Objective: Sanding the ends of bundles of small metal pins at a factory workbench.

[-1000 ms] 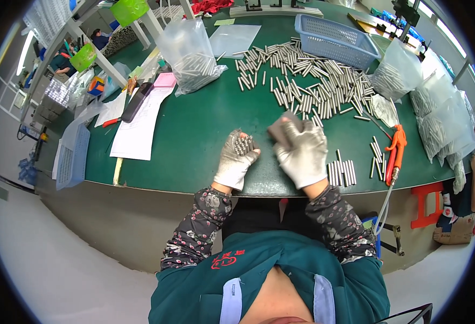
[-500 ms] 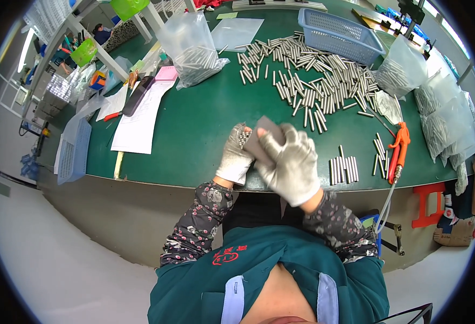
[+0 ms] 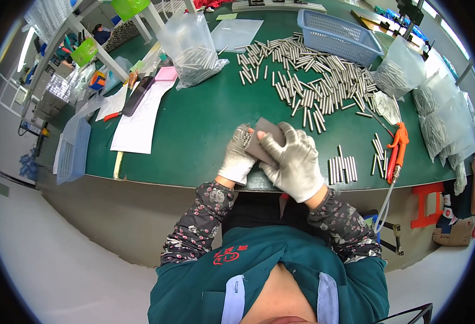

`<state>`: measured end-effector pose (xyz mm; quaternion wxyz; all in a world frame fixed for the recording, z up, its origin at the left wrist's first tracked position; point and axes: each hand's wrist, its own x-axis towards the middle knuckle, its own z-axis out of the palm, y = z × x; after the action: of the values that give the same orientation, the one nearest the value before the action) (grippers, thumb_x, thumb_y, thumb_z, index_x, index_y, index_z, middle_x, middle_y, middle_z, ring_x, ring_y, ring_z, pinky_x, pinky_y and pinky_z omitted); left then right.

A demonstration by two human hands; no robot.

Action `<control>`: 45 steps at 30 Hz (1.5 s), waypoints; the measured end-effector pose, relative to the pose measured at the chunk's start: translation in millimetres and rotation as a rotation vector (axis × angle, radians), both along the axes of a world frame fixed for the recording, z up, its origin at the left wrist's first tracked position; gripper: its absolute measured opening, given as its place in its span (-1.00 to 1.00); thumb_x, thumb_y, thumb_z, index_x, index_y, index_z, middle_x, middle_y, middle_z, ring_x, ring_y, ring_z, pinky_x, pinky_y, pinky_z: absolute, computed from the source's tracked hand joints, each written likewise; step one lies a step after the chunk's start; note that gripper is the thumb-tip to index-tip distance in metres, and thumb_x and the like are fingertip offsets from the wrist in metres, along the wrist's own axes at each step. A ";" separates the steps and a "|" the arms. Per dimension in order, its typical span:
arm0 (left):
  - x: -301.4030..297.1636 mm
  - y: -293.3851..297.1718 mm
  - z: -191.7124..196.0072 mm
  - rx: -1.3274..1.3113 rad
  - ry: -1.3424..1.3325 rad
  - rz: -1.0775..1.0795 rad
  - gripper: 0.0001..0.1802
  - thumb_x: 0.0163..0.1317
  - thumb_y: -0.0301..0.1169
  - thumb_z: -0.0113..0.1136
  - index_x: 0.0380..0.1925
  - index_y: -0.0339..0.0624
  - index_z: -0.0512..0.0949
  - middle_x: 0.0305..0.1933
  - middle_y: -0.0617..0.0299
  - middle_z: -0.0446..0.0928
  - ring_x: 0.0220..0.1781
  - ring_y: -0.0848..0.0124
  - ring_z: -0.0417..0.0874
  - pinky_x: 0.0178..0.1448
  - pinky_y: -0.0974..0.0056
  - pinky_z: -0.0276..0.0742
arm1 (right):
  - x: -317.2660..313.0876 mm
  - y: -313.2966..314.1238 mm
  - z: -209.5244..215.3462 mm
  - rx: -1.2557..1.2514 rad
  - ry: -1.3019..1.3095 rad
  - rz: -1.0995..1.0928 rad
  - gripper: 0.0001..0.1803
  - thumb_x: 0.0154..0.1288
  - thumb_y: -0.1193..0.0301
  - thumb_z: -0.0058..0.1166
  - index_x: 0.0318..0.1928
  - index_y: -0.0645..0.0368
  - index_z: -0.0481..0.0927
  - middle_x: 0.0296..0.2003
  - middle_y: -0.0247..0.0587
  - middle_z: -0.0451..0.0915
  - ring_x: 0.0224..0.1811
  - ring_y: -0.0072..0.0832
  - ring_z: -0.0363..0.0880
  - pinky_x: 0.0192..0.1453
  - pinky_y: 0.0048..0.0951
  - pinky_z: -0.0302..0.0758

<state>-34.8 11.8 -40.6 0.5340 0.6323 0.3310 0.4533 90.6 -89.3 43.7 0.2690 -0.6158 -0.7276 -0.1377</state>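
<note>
My left hand [image 3: 237, 160], in a pale fingerless-tipped glove, is closed around a bundle of metal pins [image 3: 246, 137] whose ends show at the fingers. My right hand [image 3: 301, 166], also gloved, grips a flat grey-brown block [image 3: 268, 135] that looks like a sanding sponge. The block lies against the pin ends, just above the front edge of the green table [image 3: 194, 124]. To the right, a short row of pins [image 3: 343, 170] lies side by side, with a few looser pins [image 3: 379, 156] beyond it.
A large heap of pins [image 3: 324, 75] spreads toward a blue plastic basket [image 3: 340, 38]. An orange air gun [image 3: 400, 143] with a hose lies at the right, near filled plastic bags [image 3: 445, 119]. Another bag of pins [image 3: 191, 51] and paper sheets [image 3: 135, 129] are at left.
My right hand and the block have shifted slightly, the hand a little down and to the right. The left hand still holds the pins.
</note>
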 end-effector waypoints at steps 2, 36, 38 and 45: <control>5.5 -3.0 13.9 -0.125 -0.158 -0.076 -0.44 -0.13 -0.64 0.30 -0.08 -0.22 0.31 -0.28 0.32 0.43 -0.27 0.57 0.49 -0.14 0.44 0.48 | 14.5 6.1 -3.3 -0.002 -0.004 -0.283 -0.43 -0.10 0.24 0.13 0.05 -0.04 0.47 -0.11 -0.01 0.38 -0.16 -0.22 0.41 -0.11 -0.21 0.34; 2.6 -8.8 21.5 -0.225 -0.066 -0.104 -0.45 -0.18 -0.62 0.33 -0.13 -0.21 0.33 -0.19 0.23 0.43 -0.17 0.53 0.48 -0.10 0.41 0.47 | 11.9 -0.7 5.3 -0.053 0.074 -0.233 -0.43 -0.15 0.21 0.15 0.00 0.01 0.54 -0.07 0.07 0.41 -0.07 -0.13 0.40 0.00 -0.16 0.30; 2.2 -7.2 23.8 -0.068 0.231 -0.064 -0.45 -0.18 -0.59 0.35 -0.12 -0.20 0.34 -0.19 0.23 0.44 -0.17 0.50 0.49 -0.10 0.39 0.49 | 21.9 2.4 11.7 0.044 0.071 -0.321 -0.45 -0.14 0.25 0.12 -0.02 0.06 0.55 -0.11 0.07 0.43 -0.17 -0.16 0.41 -0.05 -0.18 0.31; 4.8 -8.5 21.8 0.096 0.181 -0.082 -0.36 -0.15 -0.58 0.34 -0.03 -0.15 0.25 -0.21 0.26 0.42 -0.24 0.45 0.51 -0.11 0.37 0.49 | 31.5 8.4 10.2 -0.015 0.013 -0.408 -0.50 -0.13 0.28 0.14 -0.04 0.01 0.55 -0.07 0.05 0.43 -0.11 -0.14 0.41 -0.03 -0.20 0.34</control>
<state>-29.9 3.3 -18.8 0.4891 0.7085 0.3298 0.3873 122.1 -80.9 53.9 0.2354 -0.7535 -0.5869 -0.1799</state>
